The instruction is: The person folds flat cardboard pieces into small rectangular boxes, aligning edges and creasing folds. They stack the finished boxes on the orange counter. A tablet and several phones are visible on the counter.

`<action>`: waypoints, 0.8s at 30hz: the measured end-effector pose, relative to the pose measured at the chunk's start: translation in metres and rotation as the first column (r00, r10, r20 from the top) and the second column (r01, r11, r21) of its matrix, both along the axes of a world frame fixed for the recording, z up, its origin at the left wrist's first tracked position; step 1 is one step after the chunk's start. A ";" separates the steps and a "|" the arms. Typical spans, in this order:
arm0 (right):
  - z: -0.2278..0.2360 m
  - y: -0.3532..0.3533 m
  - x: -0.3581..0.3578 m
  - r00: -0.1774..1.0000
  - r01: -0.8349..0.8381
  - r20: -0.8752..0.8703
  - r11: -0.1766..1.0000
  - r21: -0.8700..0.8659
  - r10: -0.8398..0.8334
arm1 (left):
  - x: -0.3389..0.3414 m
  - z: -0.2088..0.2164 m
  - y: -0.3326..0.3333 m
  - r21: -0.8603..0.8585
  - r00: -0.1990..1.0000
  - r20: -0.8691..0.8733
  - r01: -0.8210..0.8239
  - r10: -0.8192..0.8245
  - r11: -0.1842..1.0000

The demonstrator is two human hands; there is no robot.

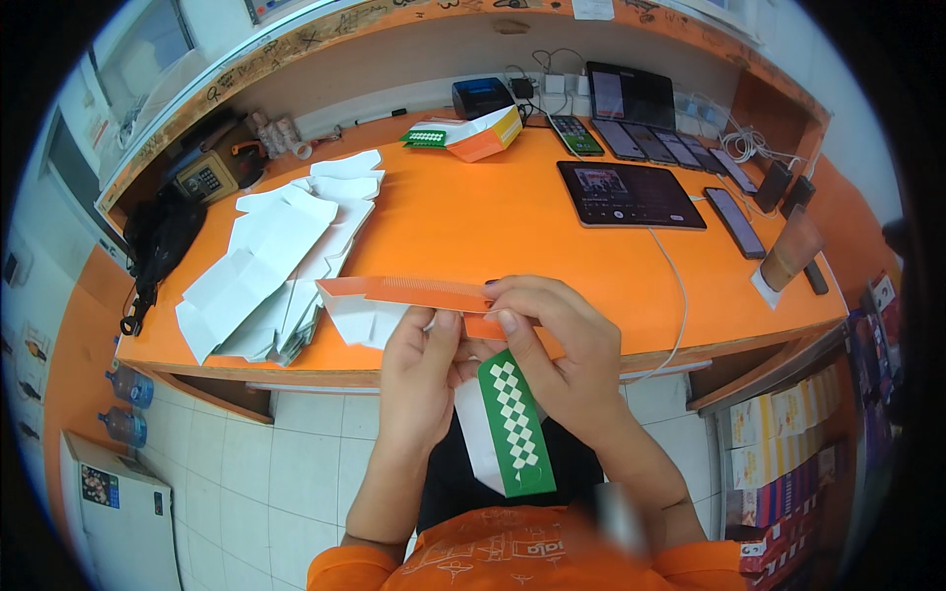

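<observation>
Between my two hands is a partly folded cardboard box [517,424], white inside, with an orange side and a green panel patterned in pale diamonds. The green panel hangs down toward my lap. My left hand [419,360] grips the box's near left part, its thumb against the orange side. From the right, my right hand [557,340] pinches the orange strip between thumb and fingers. The fingers behind the card are partly hidden. On the desk to the left lies a loose pile of flat white box blanks [271,251].
The orange desk [453,231] holds a folded box [473,138] at the back. To the right are a tablet [631,194], several phones [734,222], cables and a cup of brown drink [791,251]. A black bag [168,246] and a small safe [205,177] sit at the left.
</observation>
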State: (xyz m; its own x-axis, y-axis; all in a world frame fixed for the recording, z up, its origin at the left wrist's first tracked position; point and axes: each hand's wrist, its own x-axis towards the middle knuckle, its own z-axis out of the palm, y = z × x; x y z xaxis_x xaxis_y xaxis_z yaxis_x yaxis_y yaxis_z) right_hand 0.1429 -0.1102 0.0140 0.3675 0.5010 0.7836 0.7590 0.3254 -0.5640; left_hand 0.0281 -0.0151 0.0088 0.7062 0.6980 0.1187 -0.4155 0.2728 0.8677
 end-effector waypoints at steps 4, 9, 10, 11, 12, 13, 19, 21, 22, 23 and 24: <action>-0.001 0.004 -0.005 0.997 0.066 0.033 0.996 0.057 -0.068 | -0.004 -0.013 -0.010 0.025 0.987 0.154 0.039 -0.043 0.999; -0.003 0.005 -0.014 0.998 0.025 0.050 0.998 0.052 -0.027 | -0.009 -0.026 -0.007 0.030 0.989 0.147 0.020 -0.024 0.999; -0.004 0.005 -0.014 0.997 0.034 0.064 0.998 0.059 -0.037 | -0.010 -0.028 -0.010 0.029 0.993 0.122 -0.010 0.006 1.000; -0.004 0.006 -0.015 0.996 0.045 0.072 0.996 0.080 -0.051 | -0.010 -0.029 -0.012 0.013 0.987 0.161 0.000 -0.002 1.000; -0.005 0.007 -0.015 0.995 0.057 0.078 0.993 0.100 -0.065 | -0.010 -0.030 -0.015 0.010 0.992 0.124 -0.008 0.007 1.000; -0.005 0.008 -0.015 0.993 0.067 0.084 0.990 0.128 -0.078 | -0.009 -0.032 -0.017 -0.010 0.988 0.151 0.021 -0.019 1.000; -0.006 0.012 -0.017 0.983 0.068 0.161 0.991 0.117 -0.087 | -0.003 -0.039 -0.017 0.035 0.975 0.220 -0.027 0.019 0.999; -0.006 0.012 -0.018 0.981 0.069 0.171 0.990 0.124 -0.090 | -0.002 -0.040 -0.017 0.009 0.970 0.241 -0.042 0.039 0.999; -0.007 0.013 -0.019 0.981 0.070 0.170 0.990 0.124 -0.091 | -0.002 -0.041 -0.018 0.038 0.975 0.210 -0.084 0.074 0.996; -0.007 0.013 -0.019 0.978 0.081 0.180 0.988 0.130 -0.103 | -0.001 -0.042 -0.019 0.055 0.974 0.203 -0.112 0.098 0.992; -0.007 0.014 -0.019 0.976 0.090 0.185 0.987 0.134 -0.114 | -0.001 -0.042 -0.020 0.066 0.972 0.202 -0.139 0.123 0.988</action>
State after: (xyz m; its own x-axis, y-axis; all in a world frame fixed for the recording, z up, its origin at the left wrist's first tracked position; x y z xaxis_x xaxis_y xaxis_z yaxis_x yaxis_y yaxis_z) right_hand 0.1242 -0.0962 0.0070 0.2487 0.3626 0.8982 0.8818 0.2988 -0.3648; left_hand 0.0273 -0.0351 -0.0334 0.5666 0.7657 0.3046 -0.6078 0.1387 0.7819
